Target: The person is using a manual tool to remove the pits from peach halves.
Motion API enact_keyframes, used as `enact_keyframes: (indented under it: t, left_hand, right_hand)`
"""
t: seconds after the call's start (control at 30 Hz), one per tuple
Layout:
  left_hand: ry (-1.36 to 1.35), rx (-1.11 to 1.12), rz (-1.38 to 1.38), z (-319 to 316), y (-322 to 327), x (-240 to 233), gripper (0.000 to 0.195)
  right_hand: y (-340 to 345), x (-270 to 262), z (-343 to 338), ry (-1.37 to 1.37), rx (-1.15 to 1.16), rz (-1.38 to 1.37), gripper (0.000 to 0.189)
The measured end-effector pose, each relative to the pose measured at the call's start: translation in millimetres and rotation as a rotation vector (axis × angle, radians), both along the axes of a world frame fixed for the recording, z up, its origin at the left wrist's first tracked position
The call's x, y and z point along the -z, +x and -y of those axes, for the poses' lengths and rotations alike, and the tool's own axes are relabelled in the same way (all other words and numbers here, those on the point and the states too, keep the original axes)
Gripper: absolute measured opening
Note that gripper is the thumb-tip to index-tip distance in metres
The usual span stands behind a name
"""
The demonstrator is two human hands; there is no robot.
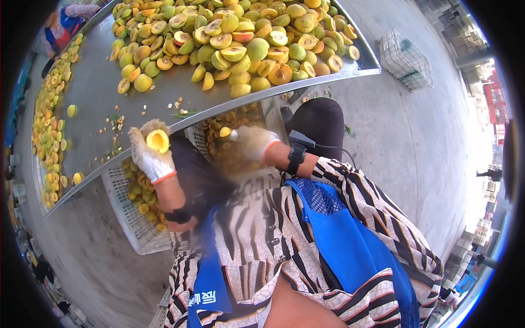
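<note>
My left hand (151, 151), in a soiled knit glove, holds a halved yellow fruit (157, 141) with its hollow face up, by the edge of the metal table (164, 98). My right hand (255, 142), gloved too and blurred, is over a crate between my knees. At its fingertips is the pale tip of a tool (233, 135), its kind unclear, with a small yellow-orange piece (225, 131) at its end. Below lie brownish pits or scraps (217, 147). A large heap of halved and whole fruits (246, 49) covers the table's far part.
A white plastic crate (135, 242) with fruit halves stands below the table at left. More halves (51, 135) line the table's left side; loose pits (117, 123) lie nearer. A wire-like crate (404, 59) stands on the floor at right. Another person (61, 28) is at the far left corner.
</note>
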State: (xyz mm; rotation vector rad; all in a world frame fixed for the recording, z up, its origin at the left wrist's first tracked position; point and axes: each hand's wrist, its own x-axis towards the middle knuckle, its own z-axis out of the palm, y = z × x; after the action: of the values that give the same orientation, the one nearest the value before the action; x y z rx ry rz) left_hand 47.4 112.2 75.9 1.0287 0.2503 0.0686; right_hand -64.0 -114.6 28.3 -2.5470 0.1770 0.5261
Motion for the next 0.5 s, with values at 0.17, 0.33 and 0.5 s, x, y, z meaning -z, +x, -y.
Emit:
enact_keyframes:
  t: [0.17, 0.33, 0.5]
  left_hand:
    - [1.204, -0.334, 0.177, -55.4, 20.3, -8.4, 0.036]
    - [0.920, 0.225, 0.170, 27.9, 38.7, -12.1, 0.044]
    - [1.478, 0.977, 0.227, 105.1, 32.5, -18.9, 0.060]
  right_hand:
    - [0.9, -8.4, 2.4, 0.062, 0.157, -0.006, 0.022]
    - [7.1, 2.4, 2.5, 0.085, 0.070, -0.069, 0.030]
    - [11.1, 9.2, 9.2, 0.129, 0.067, -0.032, 0.032]
